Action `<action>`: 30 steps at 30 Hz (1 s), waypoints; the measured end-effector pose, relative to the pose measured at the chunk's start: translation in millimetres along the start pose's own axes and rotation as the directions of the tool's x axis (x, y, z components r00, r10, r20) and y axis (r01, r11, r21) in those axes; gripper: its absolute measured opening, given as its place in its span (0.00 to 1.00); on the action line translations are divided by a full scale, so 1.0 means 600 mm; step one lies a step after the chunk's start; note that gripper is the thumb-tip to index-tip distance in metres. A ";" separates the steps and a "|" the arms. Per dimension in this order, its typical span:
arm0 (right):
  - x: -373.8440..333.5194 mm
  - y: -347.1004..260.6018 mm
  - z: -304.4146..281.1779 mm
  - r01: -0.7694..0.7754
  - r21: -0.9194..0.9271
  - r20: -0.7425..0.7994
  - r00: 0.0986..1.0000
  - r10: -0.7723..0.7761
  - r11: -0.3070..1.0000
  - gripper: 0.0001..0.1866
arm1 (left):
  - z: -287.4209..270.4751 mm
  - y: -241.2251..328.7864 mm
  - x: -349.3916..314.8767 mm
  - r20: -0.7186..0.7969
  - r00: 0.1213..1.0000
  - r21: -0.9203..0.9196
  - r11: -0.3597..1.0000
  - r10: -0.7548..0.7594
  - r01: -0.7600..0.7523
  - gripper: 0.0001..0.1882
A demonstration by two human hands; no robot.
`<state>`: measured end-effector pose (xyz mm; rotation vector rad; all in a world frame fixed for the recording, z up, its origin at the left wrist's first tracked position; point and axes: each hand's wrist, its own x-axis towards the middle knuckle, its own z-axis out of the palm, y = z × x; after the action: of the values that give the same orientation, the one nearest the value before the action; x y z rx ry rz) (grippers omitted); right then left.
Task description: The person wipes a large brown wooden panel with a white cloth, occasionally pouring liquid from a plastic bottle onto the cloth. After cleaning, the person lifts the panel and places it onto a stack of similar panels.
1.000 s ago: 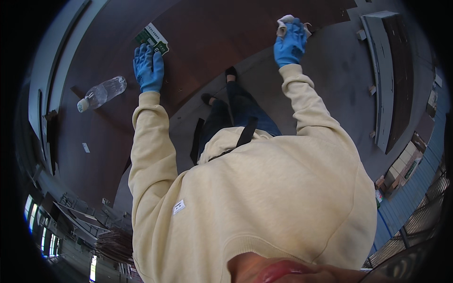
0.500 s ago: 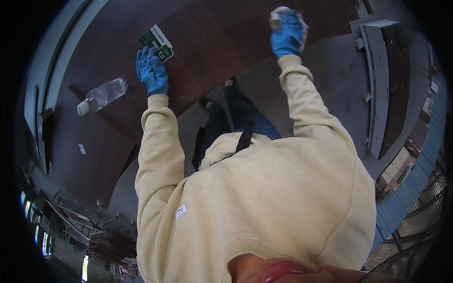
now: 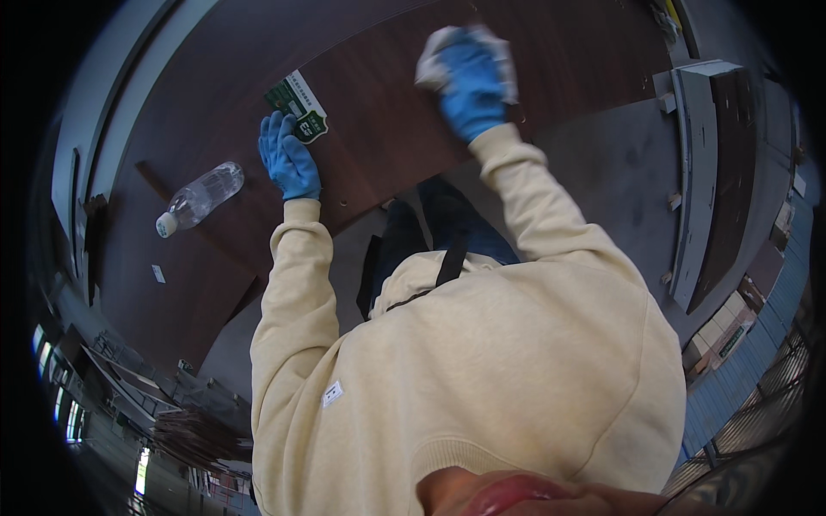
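Observation:
My right hand [image 3: 473, 86], in a blue glove, presses a crumpled white cloth [image 3: 433, 70] on a dark brown wood panel [image 3: 379, 103]. The cloth sticks out around the fingers, and the hand is a little blurred. My left hand [image 3: 289, 159], gloved in blue too, lies flat on the panel with its fingers stretched out. Its fingertips touch or lie just beside a green and white card [image 3: 299, 107]. To the left of that hand a clear plastic bottle [image 3: 205, 198] with a white cap lies on its side.
A small white label [image 3: 158, 273] lies on the brown surface at the left. Off to the right stands a stack of long panels [image 3: 707, 172] on the grey floor. Piled brown sheets [image 3: 198, 437] show at the lower left.
My right hand has swept left across the panel with the cloth. My left hand stays beside the card. The whole view has shifted slightly.

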<state>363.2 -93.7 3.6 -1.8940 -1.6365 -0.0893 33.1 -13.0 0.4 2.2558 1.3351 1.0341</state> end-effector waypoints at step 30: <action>0.034 -0.114 0.052 0.116 -0.055 0.191 0.976 -0.104 0.992 0.21 | 0.001 -0.002 0.006 0.030 0.999 0.129 0.991 0.022 -0.026 0.19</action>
<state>295.1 -58.3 15.4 -1.9085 -1.8862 -0.0106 33.9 -9.4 1.0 2.3768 1.4034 0.9447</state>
